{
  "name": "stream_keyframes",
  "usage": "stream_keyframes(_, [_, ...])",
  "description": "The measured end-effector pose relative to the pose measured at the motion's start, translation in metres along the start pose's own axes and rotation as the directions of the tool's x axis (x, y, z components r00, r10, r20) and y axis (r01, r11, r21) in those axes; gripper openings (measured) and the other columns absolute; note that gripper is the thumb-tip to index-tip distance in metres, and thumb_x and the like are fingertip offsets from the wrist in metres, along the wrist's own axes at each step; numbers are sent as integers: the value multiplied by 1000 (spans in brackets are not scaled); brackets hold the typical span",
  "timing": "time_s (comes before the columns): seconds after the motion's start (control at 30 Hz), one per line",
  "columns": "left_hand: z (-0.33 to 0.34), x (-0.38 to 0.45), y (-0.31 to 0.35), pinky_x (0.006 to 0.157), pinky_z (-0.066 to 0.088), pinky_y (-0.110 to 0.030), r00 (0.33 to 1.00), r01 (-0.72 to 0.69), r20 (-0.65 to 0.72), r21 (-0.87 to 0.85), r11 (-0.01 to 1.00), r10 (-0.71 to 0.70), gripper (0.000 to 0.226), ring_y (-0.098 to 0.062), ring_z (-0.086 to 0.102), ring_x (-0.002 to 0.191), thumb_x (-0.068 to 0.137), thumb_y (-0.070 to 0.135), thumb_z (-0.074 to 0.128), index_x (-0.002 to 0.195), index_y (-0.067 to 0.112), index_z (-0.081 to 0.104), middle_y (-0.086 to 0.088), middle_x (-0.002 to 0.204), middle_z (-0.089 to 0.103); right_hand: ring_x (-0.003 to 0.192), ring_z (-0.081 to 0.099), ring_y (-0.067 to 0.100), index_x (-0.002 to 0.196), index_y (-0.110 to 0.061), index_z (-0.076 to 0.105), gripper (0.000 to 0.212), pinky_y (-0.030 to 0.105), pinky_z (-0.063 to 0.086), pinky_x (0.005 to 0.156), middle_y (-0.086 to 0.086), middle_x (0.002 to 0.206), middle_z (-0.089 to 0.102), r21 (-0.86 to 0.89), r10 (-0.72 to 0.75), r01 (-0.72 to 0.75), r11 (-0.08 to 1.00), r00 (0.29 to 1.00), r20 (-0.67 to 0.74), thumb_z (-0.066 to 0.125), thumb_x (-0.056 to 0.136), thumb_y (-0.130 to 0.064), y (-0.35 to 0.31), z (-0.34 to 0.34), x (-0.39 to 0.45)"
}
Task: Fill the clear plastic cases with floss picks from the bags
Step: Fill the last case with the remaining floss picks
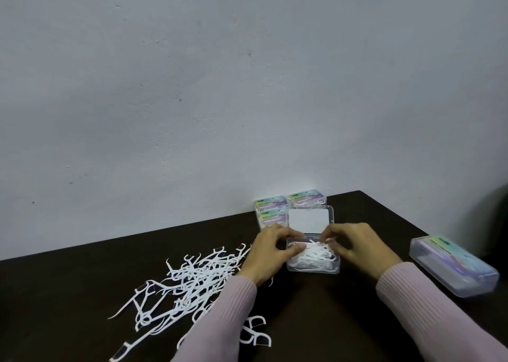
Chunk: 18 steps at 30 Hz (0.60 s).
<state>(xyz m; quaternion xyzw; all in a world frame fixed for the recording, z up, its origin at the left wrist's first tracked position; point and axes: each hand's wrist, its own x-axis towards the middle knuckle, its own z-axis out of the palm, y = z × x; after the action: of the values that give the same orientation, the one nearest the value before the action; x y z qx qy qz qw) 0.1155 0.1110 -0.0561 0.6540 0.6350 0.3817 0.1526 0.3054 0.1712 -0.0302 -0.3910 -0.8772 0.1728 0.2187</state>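
An open clear plastic case (313,268) stands on the dark table, its lid (309,220) raised at the back. White floss picks (313,257) lie inside it. My left hand (270,254) grips the case's left edge, thumb on the rim. My right hand (357,247) reaches over the right side, its curled fingers pinching picks at the case's top. A loose heap of floss picks (189,282) spreads over the table to the left of my left arm.
Three closed labelled cases (275,210) sit against the wall behind the open one. Another closed case (453,265) lies at the right near the table edge. A few stray picks (255,334) lie under my left forearm. The dark table (316,320) meets a pale wall.
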Motion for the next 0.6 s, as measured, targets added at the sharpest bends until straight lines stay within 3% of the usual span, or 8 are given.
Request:
stream_keyframes(0.1, [-1,1,-1,98,39,-24,999,4,45,19,1000,-4,34,-6,48,111,84,35,68,117,28,63,7,118,56,93,57,3,99,-28,61,17,21,50,85,-9,103,62,-13,12,-13,1000,998,-56,63,85,-19,4,-6,1])
stream_keyframes(0.17, [-1,1,-1,99,39,-26,998,5,55,25,1000,-6,32,-7,48,112,84,33,68,116,29,63,7,118,55,95,57,3,104,-27,60,19,21,49,86,-10,106,60,-51,50,-51,997,999,-15,62,86,-21,6,-6,0])
stream_keyframes(0.4, [4,0,-1,94,40,-28,1000,-9,14,39,999,9,25,-8,48,107,84,31,69,109,29,68,6,112,55,90,56,5,100,-24,66,16,22,50,86,-6,103,60,-80,43,-44,996,999,-21,60,87,-17,0,3,1])
stream_keyframes(0.6, [7,-1,-3,93,41,-27,1000,-24,-18,36,999,25,18,-8,49,104,85,26,67,103,27,68,6,108,55,85,44,2,110,-29,62,21,25,41,95,-12,91,50,-230,-4,-14,973,997,-80,55,91,-30,-6,9,-2])
